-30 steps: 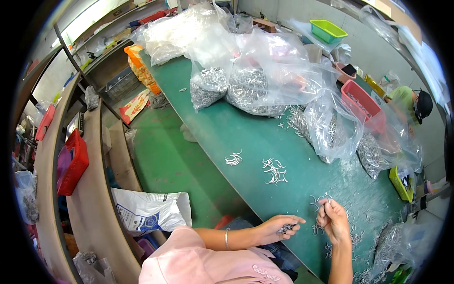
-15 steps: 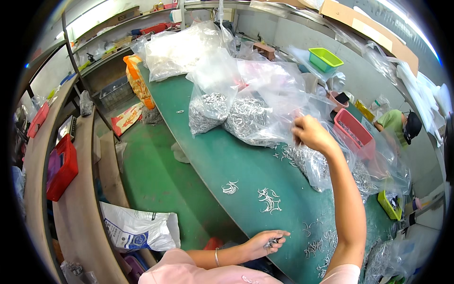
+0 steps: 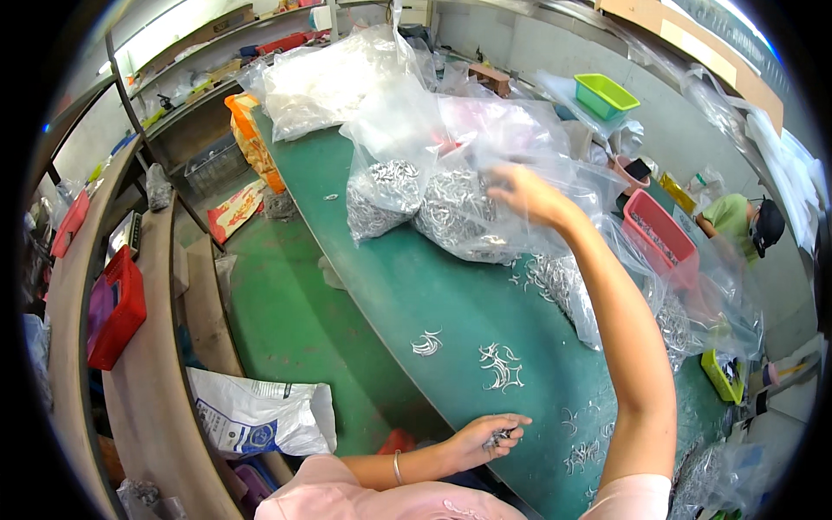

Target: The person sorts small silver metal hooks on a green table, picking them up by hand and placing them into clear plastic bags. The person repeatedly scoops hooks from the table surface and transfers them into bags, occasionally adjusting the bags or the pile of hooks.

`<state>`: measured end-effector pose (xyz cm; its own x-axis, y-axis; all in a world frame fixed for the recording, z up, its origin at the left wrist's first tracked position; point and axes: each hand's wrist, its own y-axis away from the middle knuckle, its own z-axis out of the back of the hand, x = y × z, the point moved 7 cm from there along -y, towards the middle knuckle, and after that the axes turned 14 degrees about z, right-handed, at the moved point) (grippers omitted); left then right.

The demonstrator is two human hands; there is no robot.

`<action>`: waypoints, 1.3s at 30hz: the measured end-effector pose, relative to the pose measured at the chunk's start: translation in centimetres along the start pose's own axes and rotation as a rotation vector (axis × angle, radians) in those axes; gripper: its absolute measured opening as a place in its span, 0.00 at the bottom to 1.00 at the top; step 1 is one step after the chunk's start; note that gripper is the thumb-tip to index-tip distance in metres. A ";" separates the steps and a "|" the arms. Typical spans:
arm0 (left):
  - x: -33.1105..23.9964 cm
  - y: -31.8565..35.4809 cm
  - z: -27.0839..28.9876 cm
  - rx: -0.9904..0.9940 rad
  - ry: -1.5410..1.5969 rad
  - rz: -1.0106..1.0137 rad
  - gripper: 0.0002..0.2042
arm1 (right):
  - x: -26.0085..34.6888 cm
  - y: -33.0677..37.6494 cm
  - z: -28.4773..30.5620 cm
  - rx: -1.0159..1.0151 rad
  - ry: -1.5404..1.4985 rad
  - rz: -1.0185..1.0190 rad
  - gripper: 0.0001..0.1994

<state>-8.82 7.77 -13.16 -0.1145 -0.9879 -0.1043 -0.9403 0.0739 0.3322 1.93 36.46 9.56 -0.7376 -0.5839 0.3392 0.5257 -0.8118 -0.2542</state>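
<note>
My left hand [image 3: 490, 437] is curled, palm up, around several small curved silver metal pieces [image 3: 497, 439] over the table's near edge. My right hand [image 3: 527, 196] reaches out over a clear plastic bag [image 3: 455, 212] filled with the same curved pieces. Its fingertips are at the bag's upper part; they are blurred, so I cannot tell what they grip. Another filled clear bag [image 3: 383, 204] stands to its left. A third bag [image 3: 562, 286] lies on its side under my right forearm, with pieces spilled at its mouth. Small piles of pieces [image 3: 503, 368] lie on the green table [image 3: 390, 269].
A pink basket [image 3: 660, 234] of metal pieces and a yellow-green tray [image 3: 721, 378] stand at the right. A green basket [image 3: 607, 95] sits at the back. Wooden shelving with a red tray [image 3: 117, 308] runs along the left. A person in green [image 3: 732, 221] is at the far right.
My right hand has moved left and away from me, from above the tipped bag to the middle filled bag. My left hand has shifted slightly and still holds the metal pieces.
</note>
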 end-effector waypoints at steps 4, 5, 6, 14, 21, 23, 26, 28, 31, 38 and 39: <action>0.1 -0.4 -0.7 -0.011 0.007 0.023 0.14 | -2.3 2.1 2.8 -0.024 -0.012 -0.183 0.15; 0.0 0.0 -0.7 -0.042 0.011 0.021 0.13 | -1.3 3.2 3.6 -0.090 -0.067 -0.194 0.15; -0.1 0.3 -0.2 -0.057 0.018 0.002 0.13 | 0.2 4.8 4.1 -0.228 -0.086 -0.148 0.13; -2.5 2.3 -1.0 0.028 0.091 -0.175 0.19 | 10.0 24.3 -2.8 -0.611 0.074 -0.248 0.08; -4.4 4.6 -0.6 0.022 0.220 -0.408 0.26 | 9.1 26.1 -11.5 -0.459 -0.326 -0.354 0.12; -5.0 4.8 -1.4 0.143 0.244 -0.428 0.27 | 8.5 25.9 -12.3 -0.467 -0.391 -0.383 0.12; -5.1 4.9 -2.1 0.182 0.279 -0.429 0.29 | 9.9 26.2 -12.8 -0.587 -0.517 -0.409 0.12; -5.0 4.6 -2.6 0.214 0.337 -0.402 0.29 | 11.9 26.2 -12.1 -0.603 -0.493 -0.405 0.11; -4.5 3.8 -3.1 0.242 0.418 -0.349 0.30 | 14.4 26.1 -11.1 -0.569 -0.285 -0.337 0.12; -3.9 3.1 -3.7 0.279 0.433 -0.311 0.30 | 15.3 28.8 -11.6 -0.600 -0.259 -0.414 0.13; -3.8 3.2 -4.0 0.278 0.418 -0.309 0.30 | 15.7 28.9 -11.4 -0.601 -0.242 -0.412 0.13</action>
<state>-10.11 11.21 -7.95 0.2616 -0.9349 0.2397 -0.9650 -0.2492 0.0814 0.75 3.92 -2.82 -0.6744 -0.2767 0.6845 -0.1439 -0.8601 -0.4894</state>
